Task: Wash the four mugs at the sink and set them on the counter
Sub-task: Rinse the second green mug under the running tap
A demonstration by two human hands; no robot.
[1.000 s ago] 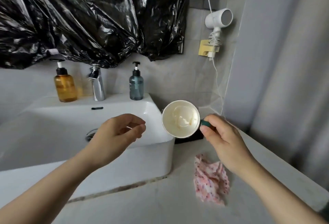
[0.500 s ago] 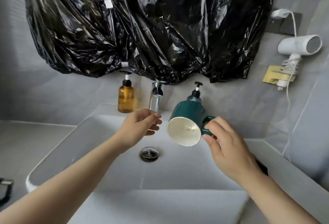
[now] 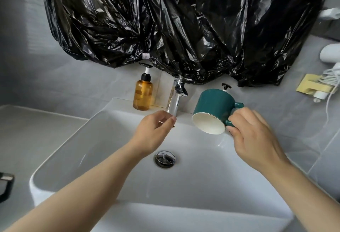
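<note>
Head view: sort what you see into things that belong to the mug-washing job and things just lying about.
Job in hand: green mug, held by right hand; left hand by faucet; sink.
Lying about: amber pump bottle; black plastic sheet; hair dryer.

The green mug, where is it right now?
In the head view the green mug is right of centre, held by its handle in the right hand, tilted over the sink, just right of the faucet.

Right hand (image 3: 255, 136) gripping green mug (image 3: 213, 108) handle over sink (image 3: 202, 176), left hand (image 3: 152, 132) at faucet (image 3: 174, 101)
</note>
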